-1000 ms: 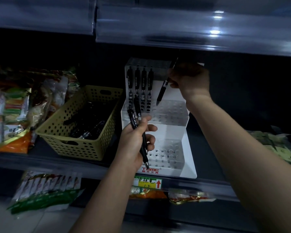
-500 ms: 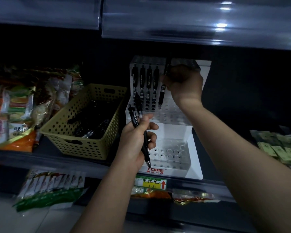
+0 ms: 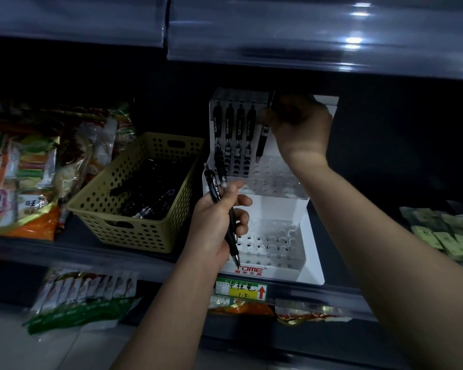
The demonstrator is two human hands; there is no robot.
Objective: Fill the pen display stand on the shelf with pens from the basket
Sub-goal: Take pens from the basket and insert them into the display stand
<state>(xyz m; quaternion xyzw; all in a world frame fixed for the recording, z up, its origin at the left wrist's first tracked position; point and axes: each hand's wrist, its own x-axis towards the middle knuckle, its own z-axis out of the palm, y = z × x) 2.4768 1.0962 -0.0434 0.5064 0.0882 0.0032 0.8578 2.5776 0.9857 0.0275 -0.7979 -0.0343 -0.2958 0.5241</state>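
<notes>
A white and clear two-tier pen display stand sits on the shelf. Several black pens stand upright in the back row of its upper tier. My right hand grips one black pen just right of that row, tip down at the holes. My left hand holds two or three black pens in front of the stand's lower tier. A yellow-green perforated basket with more black pens stands left of the stand.
Snack packets are stacked left of the basket, and green packets lie at the right. An upper shelf edge hangs close above the stand. A yellow price tag sits on the shelf rail; more packets lie below.
My right hand has brought its pen from a slant to nearly upright, next to the standing pens on the upper tier. My left hand keeps its pens in place.
</notes>
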